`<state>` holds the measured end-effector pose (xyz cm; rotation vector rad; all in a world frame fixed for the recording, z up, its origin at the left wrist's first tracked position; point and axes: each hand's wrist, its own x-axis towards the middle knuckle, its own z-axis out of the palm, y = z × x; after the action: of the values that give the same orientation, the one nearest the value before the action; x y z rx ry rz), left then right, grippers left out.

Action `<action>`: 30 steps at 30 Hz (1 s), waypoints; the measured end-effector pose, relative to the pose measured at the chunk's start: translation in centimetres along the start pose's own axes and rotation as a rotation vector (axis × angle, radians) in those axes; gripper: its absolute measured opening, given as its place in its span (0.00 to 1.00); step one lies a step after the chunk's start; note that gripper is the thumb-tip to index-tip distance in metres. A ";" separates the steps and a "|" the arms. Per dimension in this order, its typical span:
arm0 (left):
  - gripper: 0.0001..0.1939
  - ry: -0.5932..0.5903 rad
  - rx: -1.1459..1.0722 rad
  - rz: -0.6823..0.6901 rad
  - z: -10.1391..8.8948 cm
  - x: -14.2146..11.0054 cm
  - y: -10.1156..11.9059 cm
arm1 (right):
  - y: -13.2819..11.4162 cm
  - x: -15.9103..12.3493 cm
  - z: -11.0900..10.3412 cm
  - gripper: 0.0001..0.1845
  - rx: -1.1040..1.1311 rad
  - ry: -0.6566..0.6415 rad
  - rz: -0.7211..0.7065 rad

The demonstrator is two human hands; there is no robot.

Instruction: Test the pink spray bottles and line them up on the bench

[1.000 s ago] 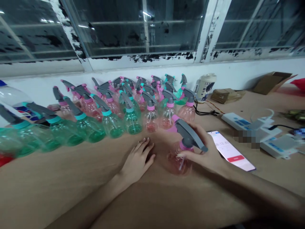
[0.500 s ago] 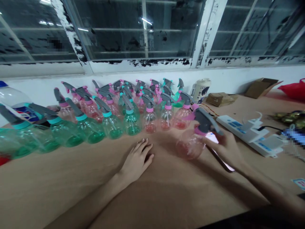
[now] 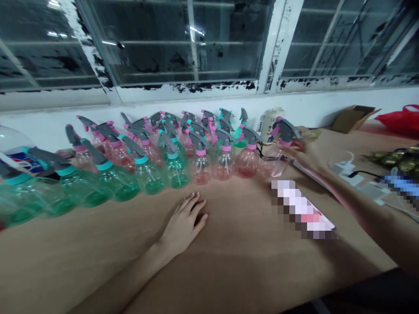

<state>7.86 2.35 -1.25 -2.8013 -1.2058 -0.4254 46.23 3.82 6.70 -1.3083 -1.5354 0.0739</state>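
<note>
My right hand [image 3: 306, 157], partly blurred, grips a clear pink spray bottle [image 3: 278, 160] with a grey trigger head and pink collar. The bottle is upright at the right end of the front row, beside another pink spray bottle [image 3: 248, 161]. My left hand [image 3: 183, 223] lies flat on the wooden table [image 3: 229, 244], fingers spread and holding nothing. Just beyond its fingertips stand a green spray bottle [image 3: 176, 171] with a teal collar and a pink one [image 3: 201, 168]. More green and pink spray bottles fill the rows behind and to the left.
A phone [image 3: 304, 211], blurred out in part, lies in front of the right forearm. A power strip [image 3: 356, 179] with plugs is partly behind that arm. Farther back are a printed cup [image 3: 270, 117], a cardboard box [image 3: 352, 118] and a red bag [image 3: 401, 121]. A large Pepsi bottle [image 3: 15, 139] stands left.
My right hand has carried the pink spray bottle away from me, from above the phone to the right end of the front row. My left hand stays flat on the table.
</note>
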 end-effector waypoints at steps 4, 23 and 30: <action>0.21 -0.008 0.008 -0.003 0.0 0.0 -0.2 | 1.0 0.6 1.2 0.17 0.045 -0.103 0.110; 0.21 0.006 -0.021 -0.015 0.3 0.1 -0.9 | 2.9 -2.0 1.1 0.31 -0.117 0.064 0.216; 0.21 0.009 -0.035 -0.019 0.4 0.1 -1.3 | -4.5 -10.9 0.1 0.19 -0.206 -0.188 0.168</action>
<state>7.10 3.43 -1.71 -2.8164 -1.2357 -0.4636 41.22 -5.93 2.40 -1.6318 -1.6199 0.1522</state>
